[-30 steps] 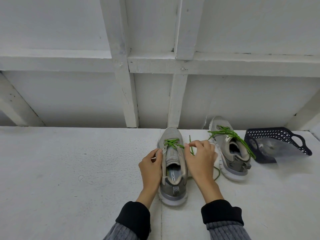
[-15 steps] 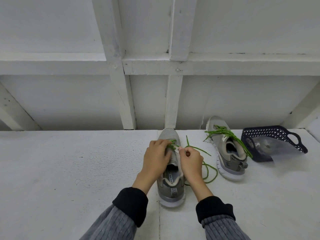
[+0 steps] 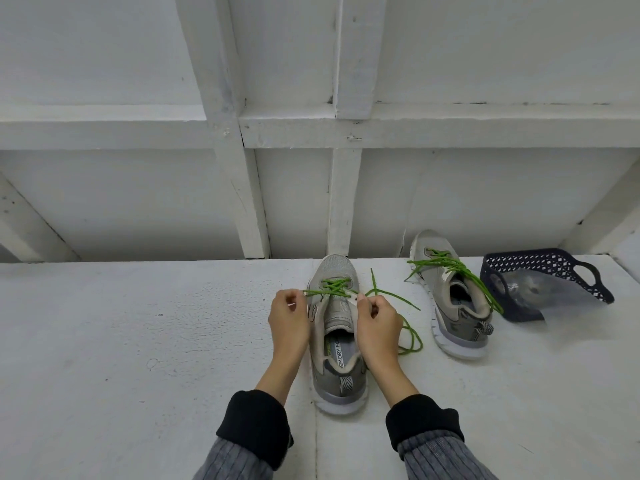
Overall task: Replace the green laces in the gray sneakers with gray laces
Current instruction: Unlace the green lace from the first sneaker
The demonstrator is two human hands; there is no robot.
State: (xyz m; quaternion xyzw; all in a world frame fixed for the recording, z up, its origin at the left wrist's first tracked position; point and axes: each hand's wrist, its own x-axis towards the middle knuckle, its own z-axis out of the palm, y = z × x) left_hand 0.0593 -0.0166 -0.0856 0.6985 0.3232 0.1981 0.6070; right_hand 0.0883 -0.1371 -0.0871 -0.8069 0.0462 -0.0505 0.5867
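A gray sneaker [image 3: 337, 344] stands in front of me on the white surface, toe pointing away. Its green lace [image 3: 333, 286] still crosses the eyelets nearest the toe. My left hand [image 3: 289, 318] pinches one lace end at the shoe's left side. My right hand [image 3: 377, 323] holds the shoe's right eyelet edge, and the loose lace trails in loops [image 3: 410, 336] beside it. A second gray sneaker [image 3: 453, 306] stands to the right, its green lace [image 3: 450, 268] loosened and draped over it. No gray laces are visible.
A dark blue perforated basket [image 3: 547, 275] with a clear plastic bag [image 3: 540, 294] in it sits at the far right. White wooden beams and a wall [image 3: 242, 188] rise directly behind the shoes.
My left hand moved from over the tongue out to the left, drawing a lace end sideways. My right hand stayed at the shoe's right edge. More of the tongue shows.
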